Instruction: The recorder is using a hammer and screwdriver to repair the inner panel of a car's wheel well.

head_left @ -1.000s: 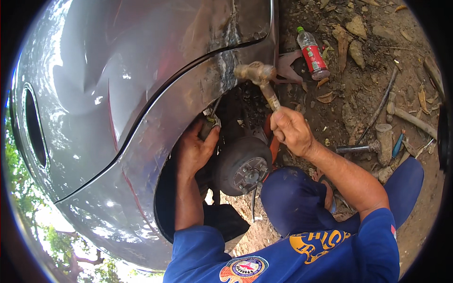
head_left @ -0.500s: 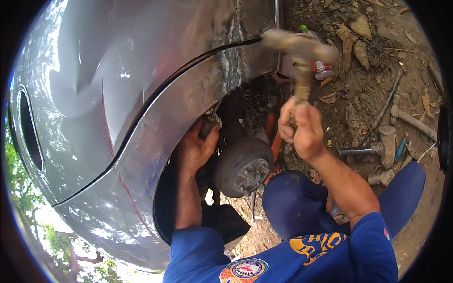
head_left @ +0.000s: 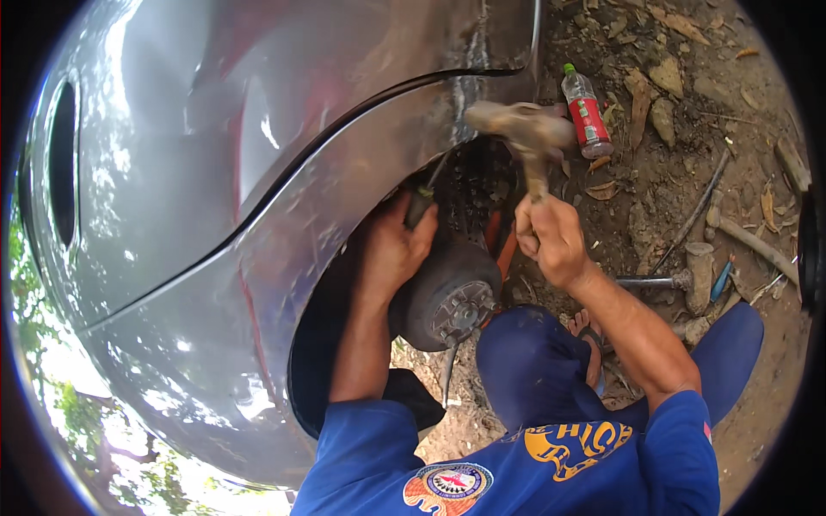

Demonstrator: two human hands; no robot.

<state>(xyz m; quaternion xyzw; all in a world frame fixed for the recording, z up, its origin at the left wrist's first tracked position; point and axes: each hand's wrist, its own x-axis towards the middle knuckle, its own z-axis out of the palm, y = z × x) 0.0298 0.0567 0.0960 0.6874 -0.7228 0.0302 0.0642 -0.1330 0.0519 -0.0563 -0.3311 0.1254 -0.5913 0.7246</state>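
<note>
My left hand (head_left: 397, 248) reaches into the wheel arch of a grey car (head_left: 284, 206), fingers wrapped round the dark handle of a screwdriver (head_left: 419, 207). Its thin metal shaft points up toward the arch's inner edge; the tip is lost in shadow. In my right hand (head_left: 553, 241) is a muddy hammer (head_left: 519, 129), gripped by its handle and blurred by motion. The hammer head is beside the fender's lower corner, to the right of the screwdriver; whether it touches anything I cannot tell. Below my left hand sits a bare wheel hub with its drum (head_left: 456, 301).
A bottle with a red label (head_left: 588, 116) lies on the dirt at the upper right. A second hammer-like tool (head_left: 699, 277), a stick (head_left: 757, 236) and a blue-handled tool (head_left: 722, 279) are farther right. An orange support (head_left: 506, 249) stands behind the drum. My bent knee (head_left: 533, 361) is close to it.
The hammer has come down and slightly left, nearer the fender edge, uncovering the bottle. The view has shifted, and my left hand with the screwdriver appears farther right and higher.
</note>
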